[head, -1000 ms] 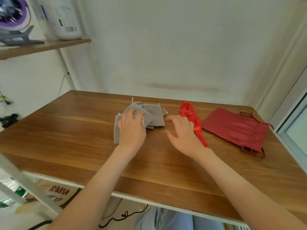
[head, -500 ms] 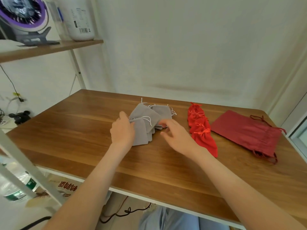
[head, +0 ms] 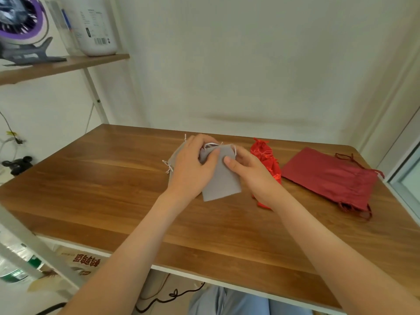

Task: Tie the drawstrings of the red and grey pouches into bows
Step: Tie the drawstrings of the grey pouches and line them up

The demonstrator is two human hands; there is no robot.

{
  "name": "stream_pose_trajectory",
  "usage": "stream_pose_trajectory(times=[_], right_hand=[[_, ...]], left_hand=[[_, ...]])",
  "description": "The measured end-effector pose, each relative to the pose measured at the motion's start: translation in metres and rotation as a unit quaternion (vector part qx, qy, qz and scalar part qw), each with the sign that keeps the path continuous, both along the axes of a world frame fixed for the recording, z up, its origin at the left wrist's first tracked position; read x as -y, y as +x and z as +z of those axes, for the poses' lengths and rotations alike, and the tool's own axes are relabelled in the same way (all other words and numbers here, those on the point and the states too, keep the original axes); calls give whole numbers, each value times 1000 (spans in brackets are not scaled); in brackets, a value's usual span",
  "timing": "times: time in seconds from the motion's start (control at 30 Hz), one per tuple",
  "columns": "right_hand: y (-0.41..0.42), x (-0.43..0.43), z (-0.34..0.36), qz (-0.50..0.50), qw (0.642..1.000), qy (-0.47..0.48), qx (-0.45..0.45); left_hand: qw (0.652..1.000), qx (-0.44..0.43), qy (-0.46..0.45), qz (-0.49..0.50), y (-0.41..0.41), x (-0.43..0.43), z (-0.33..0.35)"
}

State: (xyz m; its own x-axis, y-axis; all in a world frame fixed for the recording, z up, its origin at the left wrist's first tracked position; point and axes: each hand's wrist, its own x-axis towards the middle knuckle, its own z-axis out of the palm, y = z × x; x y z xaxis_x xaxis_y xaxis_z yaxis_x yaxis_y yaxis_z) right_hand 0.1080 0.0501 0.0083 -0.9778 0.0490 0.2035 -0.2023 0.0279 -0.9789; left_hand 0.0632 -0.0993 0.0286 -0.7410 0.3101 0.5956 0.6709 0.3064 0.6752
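Head view, looking down over a wooden surface (head: 113,178) set against a pale wall. Two bare forearms reaching in from the bottom edge and meeting over the far middle of the surface.

Left hand (head: 191,164) at the gathered top of a grey pouch (head: 221,180), fingers curled round that top, thumb laid across the front. Right hand (head: 252,173) at the pouch's right edge, thumb pressed on the front, fingers hidden behind the cloth (a pinch, by the look of it). Pouch front turned toward the camera, mouth farthest away, bottom edge nearest and slightly tilted; contact with the surface below unclear. White drawstring (head: 210,145) looping out at the top between the two hands, too small and too covered to judge for a knot.

More grey pouches (head: 176,155) lying flat under and just left of the left hand, with white string ends poking out to the left. Red pouches (head: 266,159) bunched in a row just right of the right hand, partly hidden by that wrist. Dark red bag (head: 327,176), larger and flat, farther right and apart from the red row, with cords trailing at its right end.

Up left, a wooden shelf (head: 68,64) carrying a purple-ringed fan (head: 20,26) and a white container (head: 95,26). Below the near edge, blue trousers (head: 227,301) and a black cable (head: 172,294) on the floor.
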Motion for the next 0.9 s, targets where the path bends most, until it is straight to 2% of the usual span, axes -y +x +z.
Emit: stream_pose_trajectory(times=[0.1, 0.17, 0.27, 0.33, 0.4, 0.47, 0.57, 0.67, 0.9], right_hand=[[5, -12, -5, -27, 1000, -9, 13], [9, -22, -9, -65, 997, -6, 29], [12, -37, -13, -123, 991, 15, 52], [12, -44, -14, -152, 986, 20, 67], [11, -48, -16, -173, 981, 30, 80], [9, -50, -18, -187, 977, 45, 87], [4, -50, -19, -195, 975, 55, 90], [-1, -46, -19, -194, 975, 57, 94], [-14, -39, -23, -191, 973, 86, 98]], left_hand=[[991, 104, 28, -83, -1, -13, -9], [988, 133, 21, -71, -10, -22, -21], [991, 110, -61, -41, -28, -35, -40], [987, 40, -154, -37, -41, -40, -50], [955, -44, -291, -22, -53, -46, -59], [910, -88, -406, -2, -61, -51, -65], [856, -118, -504, -4, -71, -53, -72], [837, -97, -538, -13, -82, -46, -80], [852, -59, -521, -5, -104, -18, -77]])
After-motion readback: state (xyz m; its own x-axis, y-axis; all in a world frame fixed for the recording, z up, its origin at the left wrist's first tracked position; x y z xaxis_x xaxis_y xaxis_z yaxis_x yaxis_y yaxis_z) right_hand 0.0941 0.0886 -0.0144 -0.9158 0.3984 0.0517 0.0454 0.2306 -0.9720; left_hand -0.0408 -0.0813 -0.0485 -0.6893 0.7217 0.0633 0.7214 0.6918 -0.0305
